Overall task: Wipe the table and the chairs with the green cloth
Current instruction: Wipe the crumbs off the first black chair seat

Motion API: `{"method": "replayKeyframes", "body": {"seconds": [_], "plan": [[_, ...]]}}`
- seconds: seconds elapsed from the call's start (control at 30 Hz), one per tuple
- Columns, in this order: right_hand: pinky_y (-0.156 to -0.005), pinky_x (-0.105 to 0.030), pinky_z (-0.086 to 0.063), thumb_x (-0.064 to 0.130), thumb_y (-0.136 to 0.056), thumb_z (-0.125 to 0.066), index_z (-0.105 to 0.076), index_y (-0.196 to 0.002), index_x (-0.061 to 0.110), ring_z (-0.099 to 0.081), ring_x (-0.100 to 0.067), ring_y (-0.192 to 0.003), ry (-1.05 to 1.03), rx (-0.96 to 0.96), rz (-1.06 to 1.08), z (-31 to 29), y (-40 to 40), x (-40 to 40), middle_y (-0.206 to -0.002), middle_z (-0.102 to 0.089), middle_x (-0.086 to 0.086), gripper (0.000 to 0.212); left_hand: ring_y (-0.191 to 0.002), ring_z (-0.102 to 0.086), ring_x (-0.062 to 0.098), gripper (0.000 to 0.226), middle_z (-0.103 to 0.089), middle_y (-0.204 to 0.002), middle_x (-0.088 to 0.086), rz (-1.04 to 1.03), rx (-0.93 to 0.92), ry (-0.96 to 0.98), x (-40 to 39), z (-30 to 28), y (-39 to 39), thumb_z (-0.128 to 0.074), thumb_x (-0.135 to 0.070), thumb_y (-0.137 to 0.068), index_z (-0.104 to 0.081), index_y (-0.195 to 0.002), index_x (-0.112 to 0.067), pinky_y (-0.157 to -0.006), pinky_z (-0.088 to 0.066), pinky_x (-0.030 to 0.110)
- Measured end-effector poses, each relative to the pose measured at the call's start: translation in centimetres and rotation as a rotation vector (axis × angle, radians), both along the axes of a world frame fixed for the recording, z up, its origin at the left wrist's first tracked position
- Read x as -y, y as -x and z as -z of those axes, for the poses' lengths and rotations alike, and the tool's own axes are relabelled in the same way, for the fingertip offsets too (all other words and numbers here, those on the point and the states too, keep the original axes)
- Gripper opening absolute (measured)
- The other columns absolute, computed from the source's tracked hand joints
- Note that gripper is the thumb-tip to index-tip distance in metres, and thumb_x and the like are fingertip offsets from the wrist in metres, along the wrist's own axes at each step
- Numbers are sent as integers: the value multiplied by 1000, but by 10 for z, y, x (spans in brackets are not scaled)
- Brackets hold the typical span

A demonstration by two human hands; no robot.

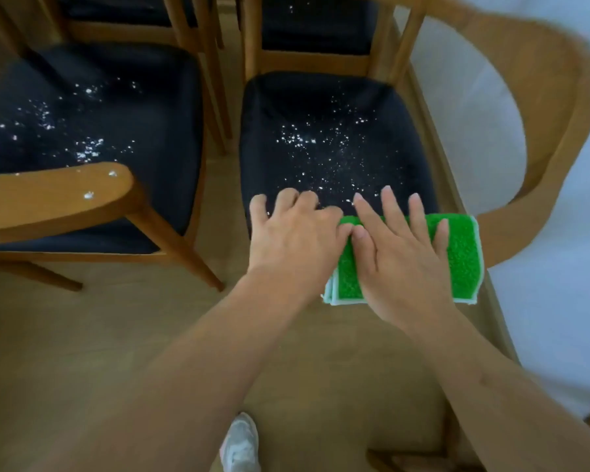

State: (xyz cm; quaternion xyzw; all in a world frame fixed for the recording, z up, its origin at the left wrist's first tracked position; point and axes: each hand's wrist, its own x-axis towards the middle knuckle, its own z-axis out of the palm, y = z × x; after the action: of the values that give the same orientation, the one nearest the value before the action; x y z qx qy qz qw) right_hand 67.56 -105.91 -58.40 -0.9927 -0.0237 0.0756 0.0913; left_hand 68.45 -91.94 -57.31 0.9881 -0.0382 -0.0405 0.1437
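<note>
Far left: a wooden chair point(82, 206) with a dark seat, white crumbs point(86, 148) scattered on the seat plus a couple on the backrest rail. Two more chairs point(317, 32) behind, tucked close, seats dark; the right one shows a few specks.

Centre: the chair you're working on point(324, 131), dark seat with white crumbs point(321, 144) spread across its middle and near edge.

Your left hand point(293, 233) sits on the seat's near left edge, fingers spread and slightly bent, gripping nothing; thumb tip touches the cloth's left edge.

Your right hand point(402, 253) lies flat on the green cloth point(464, 257), fingers straight and splayed, pressing it down. Cloth is folded, white-edged, on the seat's near right corner, hanging over the front edge.

Curved wooden backrest point(559, 131) at right. White shoe point(241, 444) on the wooden floor point(82, 352) below.
</note>
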Motion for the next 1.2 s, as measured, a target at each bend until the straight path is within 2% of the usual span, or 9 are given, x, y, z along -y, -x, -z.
{"method": "replayKeyframes", "body": {"seconds": [0.1, 0.2, 0.33, 0.43, 0.53, 0.63, 0.93, 1.07, 1.2], "plan": [[-107, -69, 10, 53, -95, -2, 0, -145, 56, 23, -33, -144, 101, -91, 114, -2, -12, 32, -161, 17, 9, 50, -118, -44, 23, 37, -59, -112, -3, 117, -65, -89, 36, -4, -12, -27, -41, -103, -62, -105, -30, -105, -13, 54], [-102, -76, 7, 56, -93, 1, 10, -140, 61, 23, -48, -140, 98, -97, 227, 1, -11, 27, -158, 25, 2, 48, -106, -49, 23, 35, -61, -100, -3, 130, -71, -62, 44, -4, -12, -27, -38, -104, -60, -95, -27, -93, -29, 44], [-110, -67, 1, 58, -91, 4, 12, -145, 53, 10, -45, -144, 38, 5, 164, 4, -3, 31, -162, 10, -1, 54, -82, -53, 21, 40, -55, -77, -5, 35, -75, 74, 37, -2, -16, -30, -39, -95, -47, -64, -20, -74, -40, 37], [-113, -61, 3, 60, -90, 1, 8, -148, 48, 10, -39, -146, 27, 14, 87, 5, -11, 47, -163, 7, 4, 59, -73, -52, 20, 41, -54, -72, -4, 19, -113, 11, 51, -1, -25, -28, -38, -89, -46, -57, -20, -65, -41, 34], [-113, -58, 7, 58, -91, -2, 12, -148, 45, 17, -34, -146, -5, 11, 146, 10, -28, 75, -161, 15, 6, 59, -73, -43, 17, 41, -41, -71, -8, 109, -73, -160, 90, -7, -35, -20, -36, -96, -37, -62, -22, -65, -33, 32], [-114, -58, 7, 52, -98, -13, 14, -149, 39, 21, -33, -145, -10, -7, 256, 13, -51, 114, -160, 20, 4, 60, -76, -35, 17, 38, -29, -71, -6, 135, -99, -139, 137, -3, -48, -15, -34, -103, -36, -72, -24, -69, -28, 32], [-117, -51, -2, 41, -98, -25, 13, -151, 26, 23, -31, -145, -119, 52, 273, 22, -114, 194, -161, 18, 1, 67, -86, -59, 22, 37, -62, -93, -1, 223, -129, -160, 218, 10, -101, -14, -35, -105, -45, -88, -24, -67, -34, 33], [-115, -56, 0, 40, -98, -28, 15, -151, 28, 26, -33, -143, -27, 60, 228, 25, -137, 212, -159, 23, 0, 69, -95, -58, 28, 27, -61, -104, 6, 262, -211, -122, 234, 12, -124, -23, -28, -104, -48, -107, -17, -69, -37, 37], [-110, -65, 3, 39, -94, -26, 13, -151, 30, 22, -39, -143, 47, 38, 199, 20, -139, 210, -160, 22, -5, 70, -99, -58, 31, 30, -60, -109, 8, 235, -267, 12, 230, 14, -129, -25, -31, -105, -46, -117, -15, -84, -47, 46]]}}
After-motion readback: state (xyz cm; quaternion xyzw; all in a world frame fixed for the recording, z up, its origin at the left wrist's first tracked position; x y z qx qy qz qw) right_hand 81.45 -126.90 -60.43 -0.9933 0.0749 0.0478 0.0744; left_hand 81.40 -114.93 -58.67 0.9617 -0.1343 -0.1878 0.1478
